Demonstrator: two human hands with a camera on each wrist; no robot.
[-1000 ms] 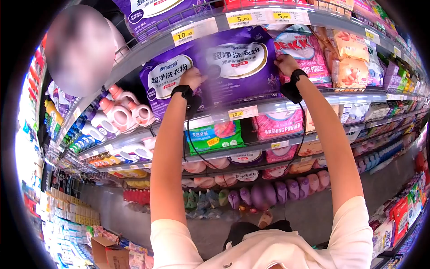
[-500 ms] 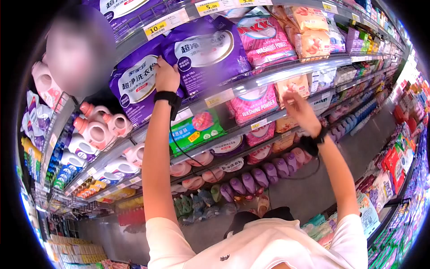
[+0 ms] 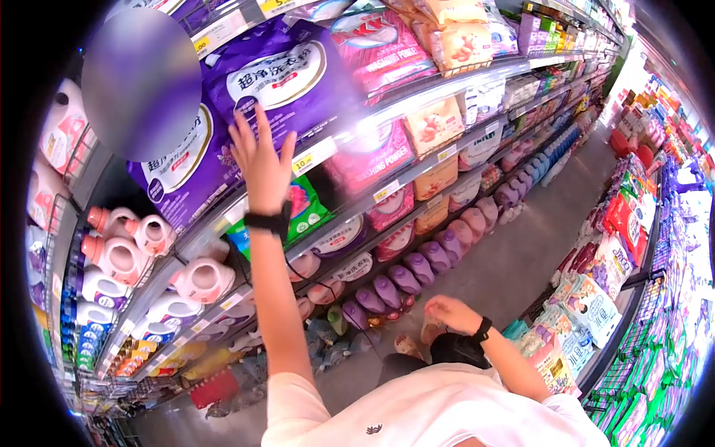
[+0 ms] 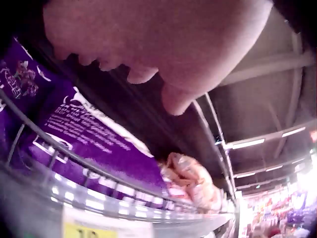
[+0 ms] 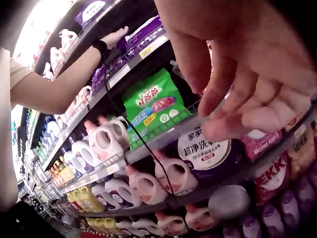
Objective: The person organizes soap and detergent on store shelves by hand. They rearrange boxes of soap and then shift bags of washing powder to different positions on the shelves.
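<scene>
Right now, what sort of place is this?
Probably a supermarket's laundry aisle: there are purple washing-powder bags, purple bottles in rows low down, and a price label on the shelf edge.

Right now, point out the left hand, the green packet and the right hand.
Left hand [image 3: 263, 168]: head view, on its back.
Green packet [image 5: 155, 106]: right wrist view, on its printed front.
Right hand [image 3: 453, 314]: head view, on the middle of the hand.

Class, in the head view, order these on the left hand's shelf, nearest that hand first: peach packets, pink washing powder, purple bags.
1. Purple bags: at the left hand.
2. Pink washing powder: right of them.
3. Peach packets: farther right.
</scene>
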